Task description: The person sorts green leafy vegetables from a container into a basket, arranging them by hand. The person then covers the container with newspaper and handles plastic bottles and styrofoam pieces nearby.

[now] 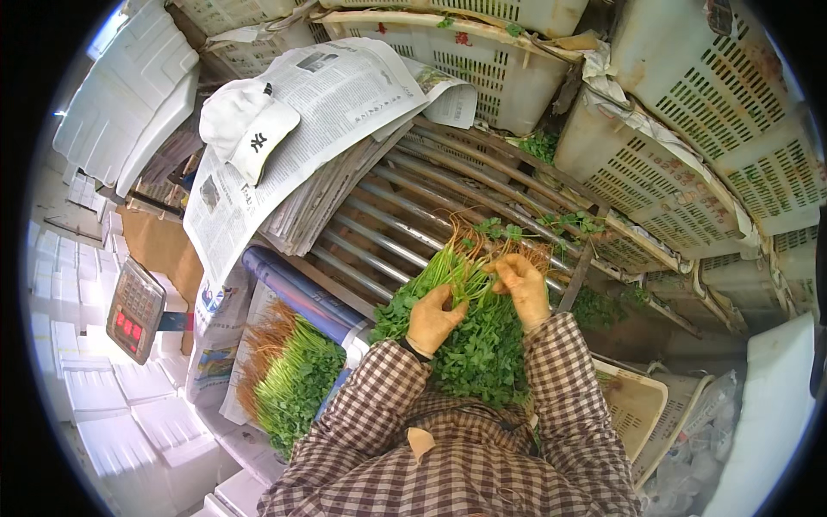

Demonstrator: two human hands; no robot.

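Note:
A loose pile of leafy green herbs (481,355), with thin pale stems and reddish-brown roots, lies in front of me at the near end of a rack of metal bars (387,242). My left hand (434,321) is at the stems on the left side, thumb and fingers curved apart; whether a stem lies between them cannot be told. My right hand (520,284) pinches some thin stems near the roots, at the pile's upper right. On newspaper to the left rests a neat row of the same herbs (294,375), roots pointing left and leaves right.
Stacked newspapers (336,187) with a white cap (242,123) on top stand at the upper left. A digital scale display (136,310) and white foam boxes (123,439) are on the left. Slotted plastic crates (652,161) line the back and right. A blue roll (303,294) lies beside the rack.

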